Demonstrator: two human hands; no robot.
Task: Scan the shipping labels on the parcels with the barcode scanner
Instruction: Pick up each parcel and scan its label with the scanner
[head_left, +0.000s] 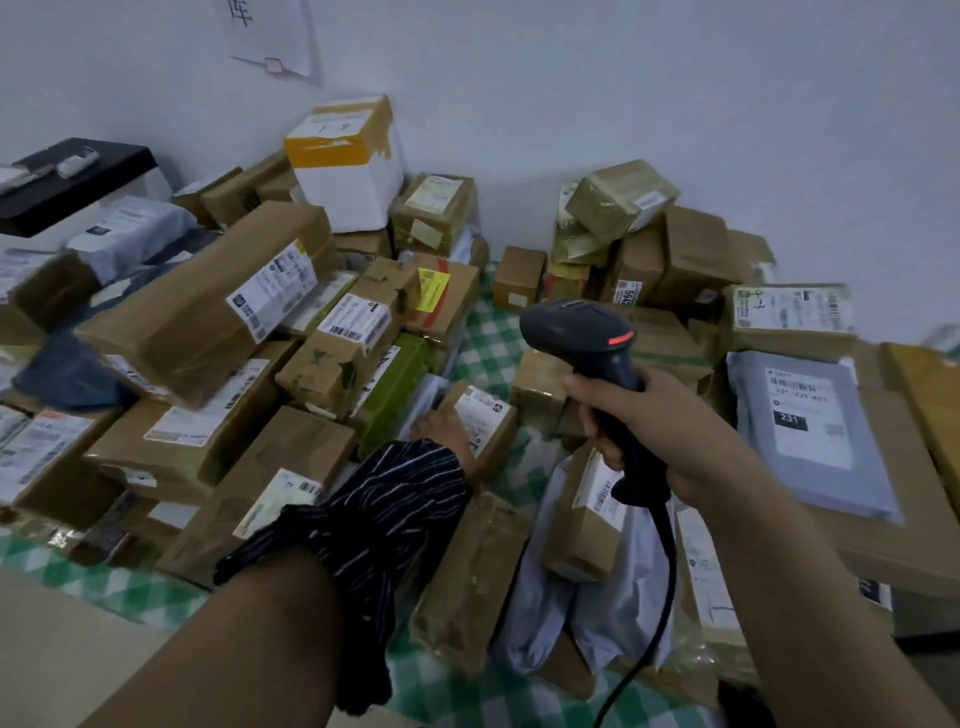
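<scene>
Head view, step in hand: this looks like lining up a scan of the small box (496, 434), which the left hand (441, 428) reaches for among the parcels.
Doing it well: the label (480, 415) should be turned flat and face-up toward the scanner (592, 348), and the striped sleeve (384, 519) kept off the barcode. The scanner's nose seems aimed over the box toward the far pile, so it needs tipping down.
Trigger: best pulled only once the beam crosses the whole barcode, so a neighbouring label is not read by mistake.
Right hand (644, 431): wrapped round the scanner's handle, with the cable (662, 597) hanging below.
Left hand: touching the near left edge of the small box. The sleeve hides most of it, so whether the fingers curl round the box cannot be told.
Small box relative to the hands: under the left hand, to the lower left of the scanner's head, near the right hand but apart from it.
Other parcels: piled on both sides on a green checked cloth (483, 332). A grey bag (810, 447), label up, lies right of the right hand.
</scene>
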